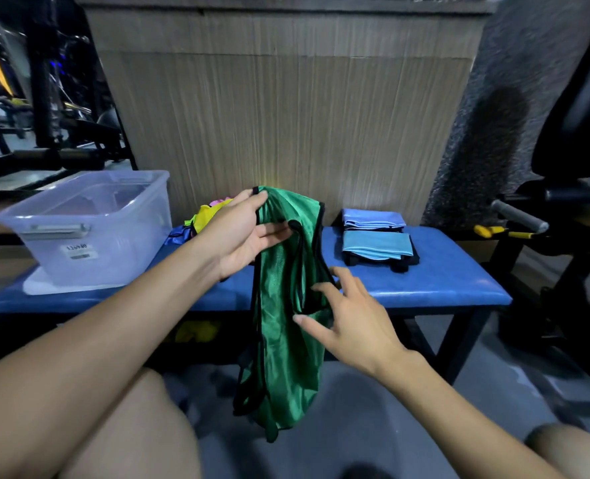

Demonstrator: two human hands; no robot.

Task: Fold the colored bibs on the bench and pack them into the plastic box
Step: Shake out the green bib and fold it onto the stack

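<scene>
**Green bib held up in front of the bench**

Bare knees and both forearms fill the near edge of the view. Beyond them, the left hand point(248, 233) is raised and grips the top edge of the green bib point(286, 305), thumb over its black-trimmed hem, fingers curled behind the mesh. From this grip the bib hangs down in front of the blue bench point(442, 281), its lower end below the seat level. The right hand point(352, 319) sits lower, fingers spread and relaxed, fingertips touching the bib's right side. Left of the left hand, the clear plastic box point(89, 229) stands on the bench. Just behind the left hand lies a pile of coloured bibs point(203, 219). Beyond the right hand rest folded blue cloths point(376, 233).
</scene>
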